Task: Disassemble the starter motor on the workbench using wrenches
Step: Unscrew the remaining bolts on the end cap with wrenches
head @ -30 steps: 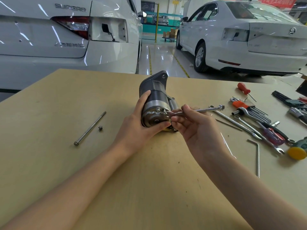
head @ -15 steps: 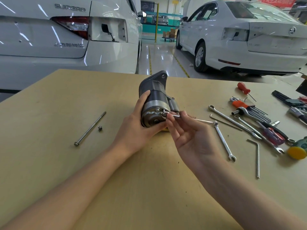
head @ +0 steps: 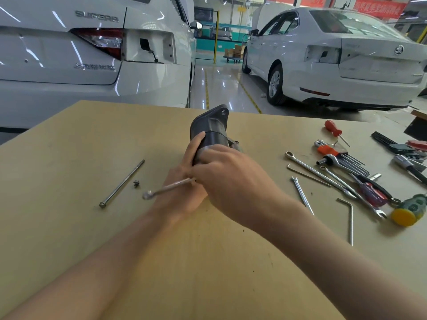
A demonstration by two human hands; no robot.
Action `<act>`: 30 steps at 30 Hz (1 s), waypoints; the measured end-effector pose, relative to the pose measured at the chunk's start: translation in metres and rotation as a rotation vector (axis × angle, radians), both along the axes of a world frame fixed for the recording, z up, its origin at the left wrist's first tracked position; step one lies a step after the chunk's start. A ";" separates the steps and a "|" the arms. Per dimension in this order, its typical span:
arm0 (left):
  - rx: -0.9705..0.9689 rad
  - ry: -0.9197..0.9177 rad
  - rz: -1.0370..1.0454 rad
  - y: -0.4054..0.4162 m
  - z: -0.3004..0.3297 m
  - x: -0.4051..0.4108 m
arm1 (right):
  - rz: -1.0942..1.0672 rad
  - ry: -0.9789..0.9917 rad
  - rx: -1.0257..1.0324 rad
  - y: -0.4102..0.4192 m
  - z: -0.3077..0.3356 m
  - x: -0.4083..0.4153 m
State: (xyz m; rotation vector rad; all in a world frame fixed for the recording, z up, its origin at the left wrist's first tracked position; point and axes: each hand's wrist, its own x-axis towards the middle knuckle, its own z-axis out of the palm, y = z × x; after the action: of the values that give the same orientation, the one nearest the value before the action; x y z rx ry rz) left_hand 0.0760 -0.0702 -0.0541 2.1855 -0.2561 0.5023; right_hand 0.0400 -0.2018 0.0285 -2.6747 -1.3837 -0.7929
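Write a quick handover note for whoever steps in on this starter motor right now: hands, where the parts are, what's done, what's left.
Left hand grips the starter motor, propped on the workbench.
Right hand holds a wrench at the motor's near end, handle pointing left; the fastener is hidden.
Done: one long bolt and a small screw lie out on the left.
Left: remaining fasteners, then split the housing. Spare wrenches are on the right.

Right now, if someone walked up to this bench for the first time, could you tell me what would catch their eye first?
Mid-bench, the left hand grips the grey starter motor while the right hand holds a small wrench pointing left. A long bolt and a tiny screw lie apart to the left. A yellow-faced mallet sits among scattered tools at the right edge.
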 end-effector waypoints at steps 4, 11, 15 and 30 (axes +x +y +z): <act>-0.038 -0.047 -0.027 -0.005 0.006 -0.005 | 0.183 0.212 0.515 -0.012 0.000 -0.004; -0.187 -0.005 -0.035 -0.007 0.013 -0.009 | -0.173 0.981 1.881 -0.069 -0.017 0.019; -0.188 -0.009 -0.039 -0.007 0.014 -0.011 | -0.027 1.268 2.034 -0.059 -0.021 0.020; -0.215 -0.022 -0.070 -0.008 0.016 -0.012 | 0.178 1.462 1.923 -0.032 -0.032 0.007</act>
State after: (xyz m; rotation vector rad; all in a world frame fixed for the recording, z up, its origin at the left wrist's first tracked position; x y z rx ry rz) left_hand 0.0636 -0.0781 -0.0380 1.9560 -0.2764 0.4919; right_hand 0.0469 -0.2335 -0.0033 -0.8356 -0.0385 0.1365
